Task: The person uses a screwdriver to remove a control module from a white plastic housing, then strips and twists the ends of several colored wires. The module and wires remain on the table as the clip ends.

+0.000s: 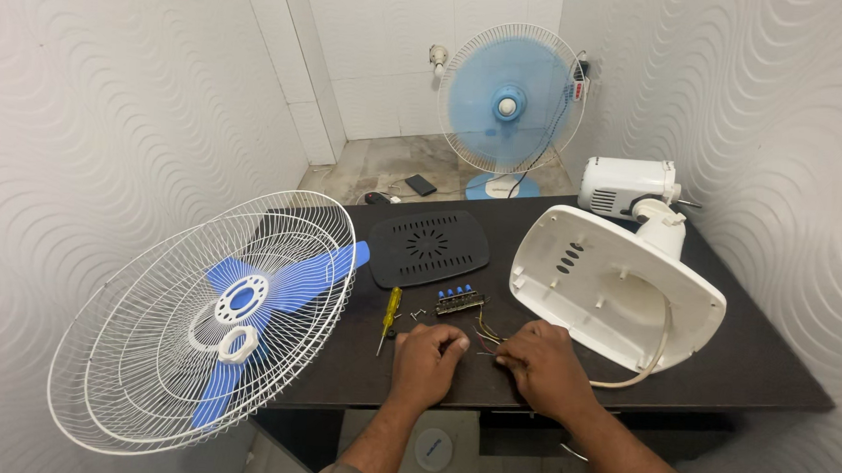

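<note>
Both hands rest on the near edge of the dark table [718, 372]: left hand [427, 360] curled loosely, fingertips bent down onto the tabletop, whether they grip anything cannot be told; right hand [540, 360] closed, fingertips pinching the thin coloured wires [486, 332]. Largest item, white fan grille [200, 321] with blue blade [291, 283], leans off the table's left edge. White fan base [617, 288], upturned, lies just right of the right hand. Black base cover [430, 246] lies flat behind. Switch board with blue buttons [459, 300] sits just beyond the hands, wires attached. Yellow screwdriver [389, 317] lies left of it. Small screws [419, 313] between them.
</note>
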